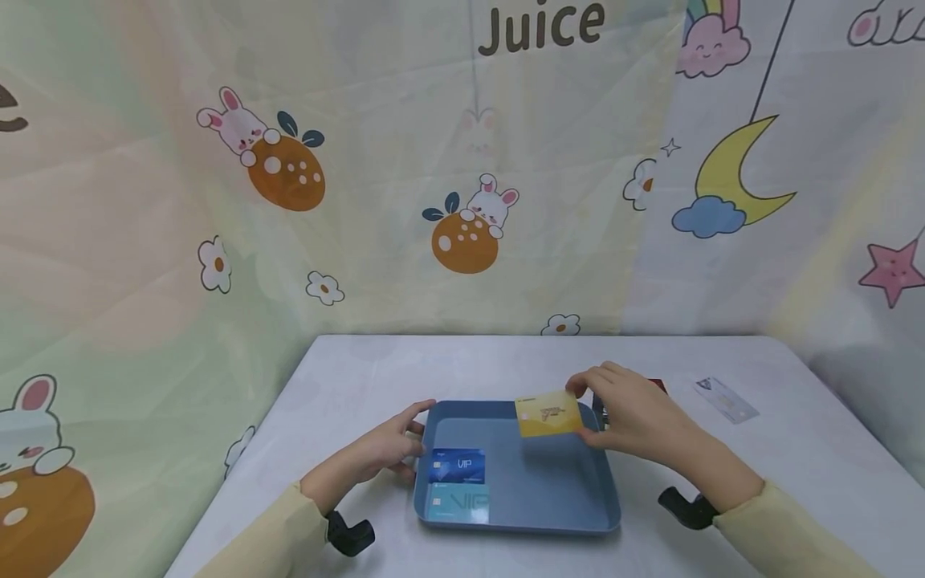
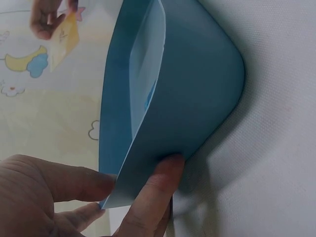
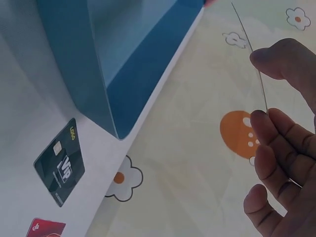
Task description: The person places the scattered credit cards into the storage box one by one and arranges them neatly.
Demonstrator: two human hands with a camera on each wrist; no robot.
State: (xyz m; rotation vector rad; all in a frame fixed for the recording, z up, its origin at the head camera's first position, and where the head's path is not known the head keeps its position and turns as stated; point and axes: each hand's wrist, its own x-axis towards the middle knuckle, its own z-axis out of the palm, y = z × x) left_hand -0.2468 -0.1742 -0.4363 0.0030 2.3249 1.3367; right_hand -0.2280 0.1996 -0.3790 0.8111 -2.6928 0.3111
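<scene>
A yellow card [image 1: 548,414] is pinched by its right edge between thumb and fingers of my right hand [image 1: 636,413], raised over the far right part of a blue tray [image 1: 516,526]. In the right wrist view the card [image 3: 249,47] appears edge-on, as a thin line. My left hand [image 1: 386,445] is at the tray's left side; in the left wrist view its thumb and fingers pinch the tray wall [image 2: 197,74]. Inside the tray, at the left, lie a dark blue VIP card [image 1: 458,466] and, just nearer, a teal VIP card [image 1: 458,504].
To the tray's right lie a black VIP card [image 3: 61,165] and a red card [image 3: 45,228], mostly behind my right hand in the head view. A silver-grey card [image 1: 726,400] lies farther right on the white table [image 1: 383,365]. A printed cloth backdrop [image 1: 390,160] hangs behind.
</scene>
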